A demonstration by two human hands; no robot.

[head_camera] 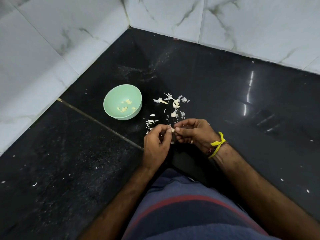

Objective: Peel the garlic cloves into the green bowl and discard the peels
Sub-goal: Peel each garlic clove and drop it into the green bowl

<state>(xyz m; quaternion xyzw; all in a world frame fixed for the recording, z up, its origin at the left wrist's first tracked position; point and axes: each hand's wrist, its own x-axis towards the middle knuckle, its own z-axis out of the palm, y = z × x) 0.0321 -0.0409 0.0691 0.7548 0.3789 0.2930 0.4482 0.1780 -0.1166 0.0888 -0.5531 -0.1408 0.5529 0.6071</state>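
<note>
A pale green bowl [112,99] stands on the black counter, left of my hands, with several peeled garlic cloves [126,106] inside. Between my two hands is a small garlic clove [172,130]. My left hand [156,144] pinches it with curled fingers from the left, and my right hand [194,132] pinches it from the right with thumb and fingertips. Loose white garlic peels and pieces [174,104] lie scattered on the counter just beyond my hands, right of the bowl.
The black stone counter [225,94] meets white marble wall tiles [52,40] at the back and left, forming a corner. Small peel flecks dot the counter. A yellow thread [217,144] circles my right wrist. My striped shirt fills the bottom of the view.
</note>
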